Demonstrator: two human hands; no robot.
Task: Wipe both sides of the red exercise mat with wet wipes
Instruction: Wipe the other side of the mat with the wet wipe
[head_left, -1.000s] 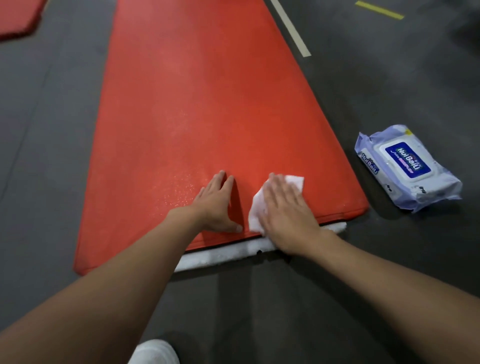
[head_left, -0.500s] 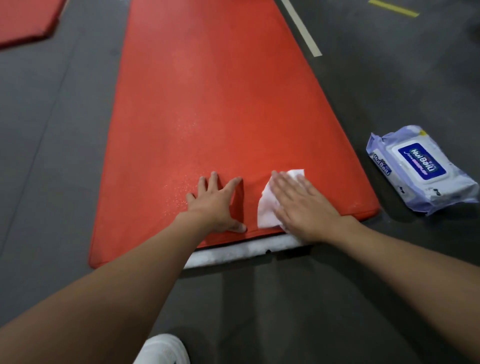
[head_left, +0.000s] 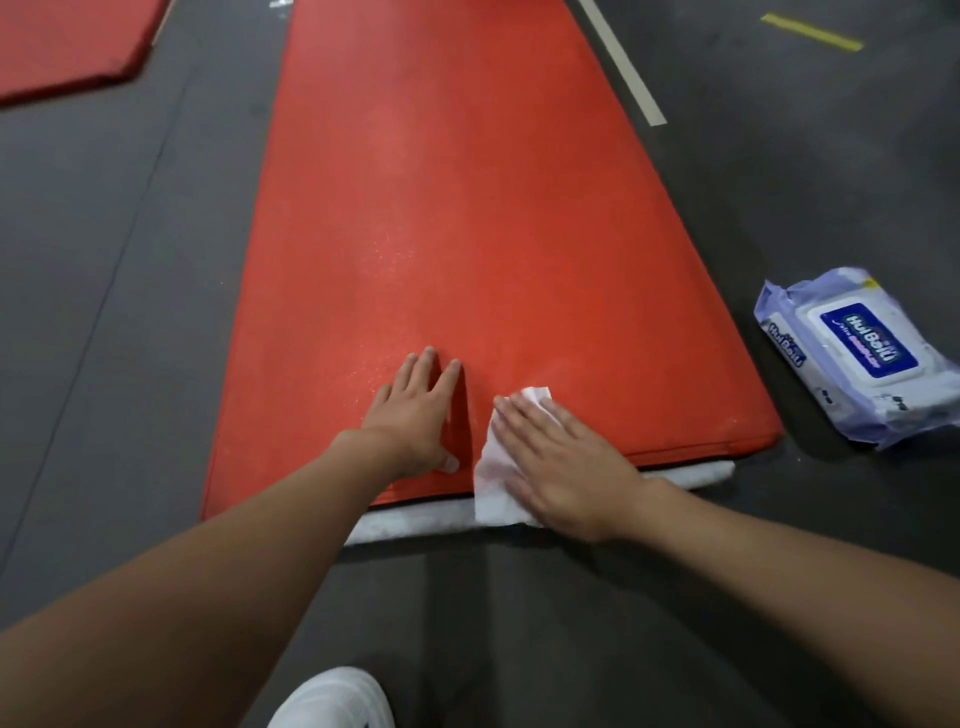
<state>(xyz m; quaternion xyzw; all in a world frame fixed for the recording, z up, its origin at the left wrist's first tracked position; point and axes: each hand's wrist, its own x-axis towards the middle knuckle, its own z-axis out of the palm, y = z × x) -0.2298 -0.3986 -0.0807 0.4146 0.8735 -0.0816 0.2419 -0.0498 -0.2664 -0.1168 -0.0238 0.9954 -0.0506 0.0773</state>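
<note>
Red exercise mat (head_left: 467, 234), long rectangular pad, lay flat on the dark grey floor (head_left: 104, 312), running away from the camera with its near short edge closest to the person. Surface near the hands looked speckled and shiny. Thin white layer (head_left: 415, 519) stuck out from under the mat's near edge, material unclear.

Left hand (head_left: 415, 421) lay palm down on the mat just inside the near edge, fingers straight and slightly spread, gripping nothing. Right hand (head_left: 561, 462) lay flat just to its right, fingers straight and together, pressing down on a white crumpled wet wipe (head_left: 491, 483). Fingers were not curled round it, just flat on top. Wipe lay on the mat at the near edge; its lower end hung over onto the white layer and its top corner peeked out past the fingertips. Strip of bare mat showed between the two hands, so they were not touching.

Pale purple soft plastic wipe pack (head_left: 857, 358) with white lid and blue label sat on the floor near the mat's near right corner, apart from the mat. Second red mat (head_left: 67, 41) showed at top left, well apart. White floor line (head_left: 623, 67) ran beside the mat's far right side, with a short yellow line (head_left: 810, 32) beyond it. White shoe (head_left: 332, 699) toe was at the bottom edge, between the forearms.
</note>
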